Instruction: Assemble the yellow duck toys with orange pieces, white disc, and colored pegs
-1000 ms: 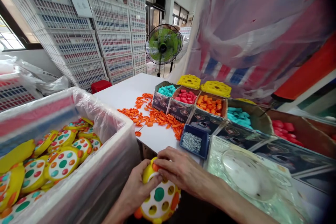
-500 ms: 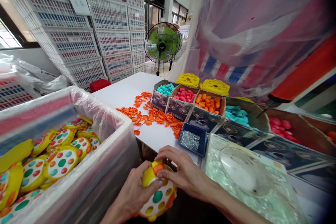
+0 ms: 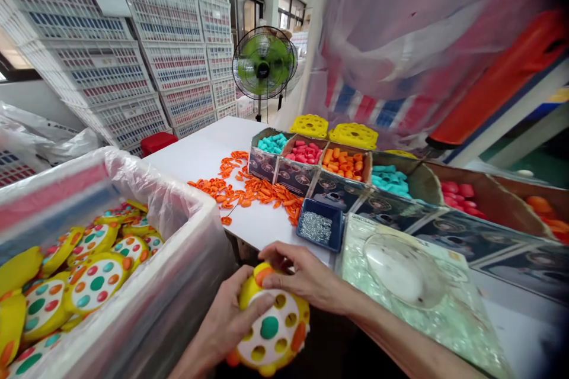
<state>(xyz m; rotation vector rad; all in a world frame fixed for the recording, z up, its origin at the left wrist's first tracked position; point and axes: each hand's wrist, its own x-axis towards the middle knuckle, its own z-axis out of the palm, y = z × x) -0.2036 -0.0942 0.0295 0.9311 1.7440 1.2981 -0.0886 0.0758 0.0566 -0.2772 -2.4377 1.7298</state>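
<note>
Your left hand (image 3: 226, 323) still grips yellow toy disc (image 3: 272, 331), lower centre. Right hand (image 3: 304, 275) fingers now press orange peg (image 3: 264, 275) at top edge; one green peg seated, other holes empty.

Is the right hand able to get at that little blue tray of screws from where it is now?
Probably yes. The right hand rests on the yellow toy, and the blue tray of screws sits just beyond it on the white table, open-topped with nothing between.

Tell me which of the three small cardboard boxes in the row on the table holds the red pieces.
The middle box holds them. The box to its left holds teal pieces and the one to its right orange ones.
</note>
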